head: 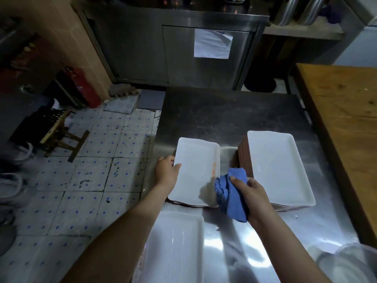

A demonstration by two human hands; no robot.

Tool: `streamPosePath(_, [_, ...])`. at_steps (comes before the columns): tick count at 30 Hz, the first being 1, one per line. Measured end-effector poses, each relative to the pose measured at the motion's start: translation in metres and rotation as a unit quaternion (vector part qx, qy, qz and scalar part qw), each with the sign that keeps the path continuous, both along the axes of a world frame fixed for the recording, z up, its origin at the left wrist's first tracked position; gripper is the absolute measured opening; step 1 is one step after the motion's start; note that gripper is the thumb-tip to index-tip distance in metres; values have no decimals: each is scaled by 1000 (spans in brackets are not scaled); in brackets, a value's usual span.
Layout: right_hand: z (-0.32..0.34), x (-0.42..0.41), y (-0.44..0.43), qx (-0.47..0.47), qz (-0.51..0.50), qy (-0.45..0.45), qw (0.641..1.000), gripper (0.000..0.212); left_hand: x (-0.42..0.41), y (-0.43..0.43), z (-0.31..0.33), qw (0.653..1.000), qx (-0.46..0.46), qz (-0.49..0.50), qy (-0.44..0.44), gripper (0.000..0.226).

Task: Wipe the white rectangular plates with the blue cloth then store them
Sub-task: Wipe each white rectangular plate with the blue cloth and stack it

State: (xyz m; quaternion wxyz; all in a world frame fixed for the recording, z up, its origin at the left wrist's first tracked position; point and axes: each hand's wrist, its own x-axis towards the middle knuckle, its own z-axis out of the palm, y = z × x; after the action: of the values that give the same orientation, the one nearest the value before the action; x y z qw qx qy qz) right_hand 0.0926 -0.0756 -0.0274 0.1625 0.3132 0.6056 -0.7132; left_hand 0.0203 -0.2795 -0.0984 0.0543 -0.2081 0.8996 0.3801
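Note:
A white rectangular plate [195,168] lies on top of a low stack on the steel table [230,117]. My left hand [166,170] grips its left edge, thumb on the inner surface. My right hand [252,196] holds a crumpled blue cloth [230,197] at the plate's near right corner, where small orange marks show on the rim. To the right stands a taller stack of white plates [279,168] with brown undersides. Another white plate [179,246] lies close to me, partly under my left forearm.
A wooden table [346,123] runs along the right side. A metal bowl [346,264] sits at the near right corner. To the left are a tiled floor, a wooden stool [59,135] and a red extinguisher [85,86]. A steel cabinet [173,48] stands behind.

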Motion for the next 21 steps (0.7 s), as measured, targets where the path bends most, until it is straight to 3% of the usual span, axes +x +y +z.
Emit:
streamPosePath(6, [3,1,3,-1,-3,3,1000,21,1,3,17,996,92,3,12,17])
streamPosePath(14, [10,18,9,7,-17,13,1000,20,7,8,35,989,144,23,0,5])
streamPosePath(21, [42,59,23,-12,-79,60,995,13,28,14,79,972,224,58,35,14])
